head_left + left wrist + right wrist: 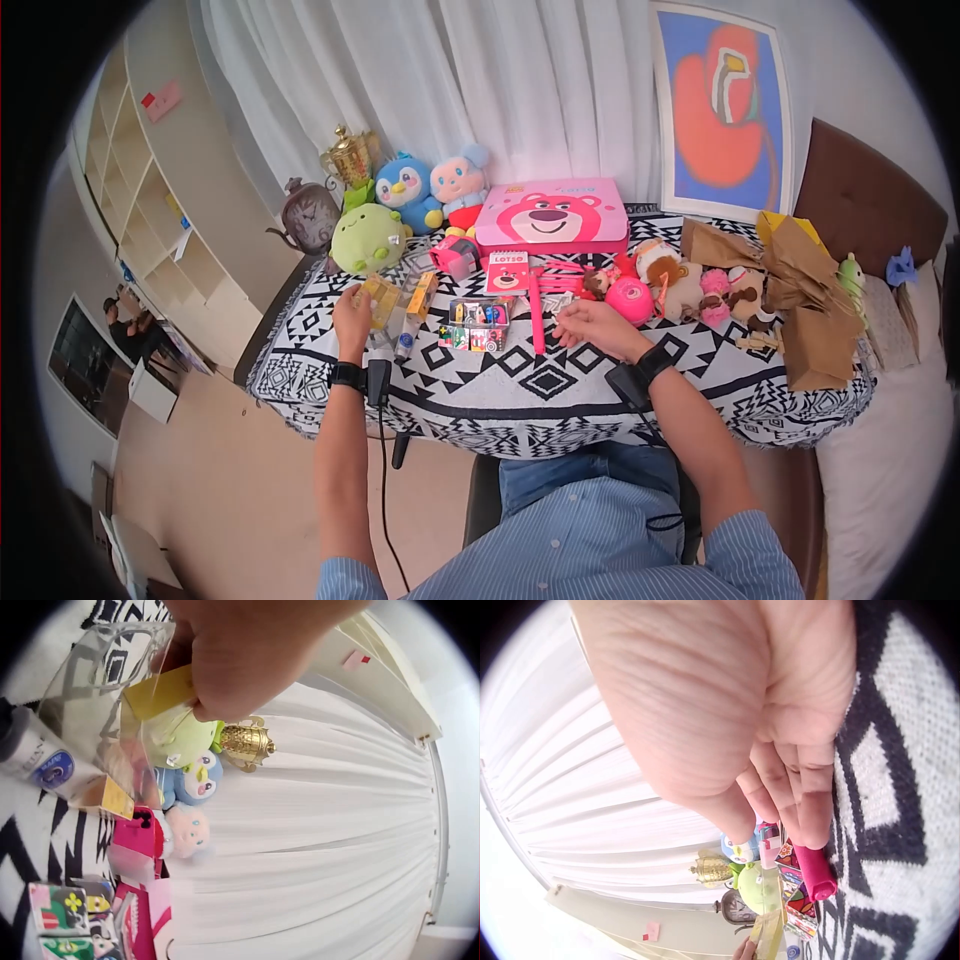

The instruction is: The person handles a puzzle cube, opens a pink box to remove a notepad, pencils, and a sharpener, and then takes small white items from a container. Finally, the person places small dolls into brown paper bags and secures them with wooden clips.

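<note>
My left hand [350,322] grips a yellow and clear plastic box [382,301] at the table's left side. Seen from the left wrist, the thumb lies over its yellow panel [156,694]. Beside it are a yellow-orange carton [421,297] and a white tube [46,759] with a dark cap and a blue round label. My right hand [600,330] hovers low over the cloth with loosely bent fingers, nothing in it. Its fingertips are near a long pink roll [815,874]. Between the hands sits a clear case [478,318] with small colourful boxes.
Behind are a green plush [370,240], a blue penguin plush [405,195], a pink bear box [552,230] and a LOTSO notebook [507,274]. A pink ball [630,300], small plush toys and brown paper bags [820,345] lie to the right. A gold trophy [350,158] stands back left.
</note>
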Motion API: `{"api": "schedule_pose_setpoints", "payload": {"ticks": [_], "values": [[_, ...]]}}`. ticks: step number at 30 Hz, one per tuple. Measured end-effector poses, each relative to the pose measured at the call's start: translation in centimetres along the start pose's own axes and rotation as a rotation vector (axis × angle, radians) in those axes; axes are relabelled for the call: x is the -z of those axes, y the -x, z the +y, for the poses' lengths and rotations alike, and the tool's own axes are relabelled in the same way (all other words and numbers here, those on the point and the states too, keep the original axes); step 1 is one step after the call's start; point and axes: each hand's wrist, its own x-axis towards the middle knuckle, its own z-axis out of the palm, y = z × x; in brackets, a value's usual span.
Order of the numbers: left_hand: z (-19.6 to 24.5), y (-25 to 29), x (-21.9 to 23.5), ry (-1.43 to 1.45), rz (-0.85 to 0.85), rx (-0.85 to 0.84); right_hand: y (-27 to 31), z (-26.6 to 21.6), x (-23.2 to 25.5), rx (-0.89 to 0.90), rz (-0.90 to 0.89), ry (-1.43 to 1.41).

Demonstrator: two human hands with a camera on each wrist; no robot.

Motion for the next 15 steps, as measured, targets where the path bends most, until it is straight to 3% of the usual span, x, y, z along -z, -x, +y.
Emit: {"api": "schedule_pose_setpoints", "payload": {"ticks": [2,4,9,10,13,14,15], "values": [[0.5,-0.4,-0.2,-0.021,-0.041,-0.04,0.2,-0.1,0.1,-0.004,0.009,0.007],[0.8,-0.5,-0.1,-0.183,-0.219,0.087,0.2,-0.1,-0.1,0.0,0.004,0.012],[-0.2,-0.4,-1.1,-0.387,-0.356,0.017,0.2,-0.3,-0.1,-0.004,0.006,0.024],[0.2,-0.2,-1.0,-0.386,-0.352,0.016,0.2,-0.3,-0.1,-0.01,0.014,0.025],[0.8,0.6,-0.9,-0.227,-0.199,-0.191,0.2,-0.4,-0.2,-0.01,0.008,0.02],[0.8,0.5,-0.9,-0.227,-0.196,-0.187,0.2,-0.4,-0.2,-0.014,0.016,0.02],[0.9,0.3,-0.9,-0.202,-0.311,-0.214,0.2,-0.4,-0.3,-0.015,0.013,0.019]]}}
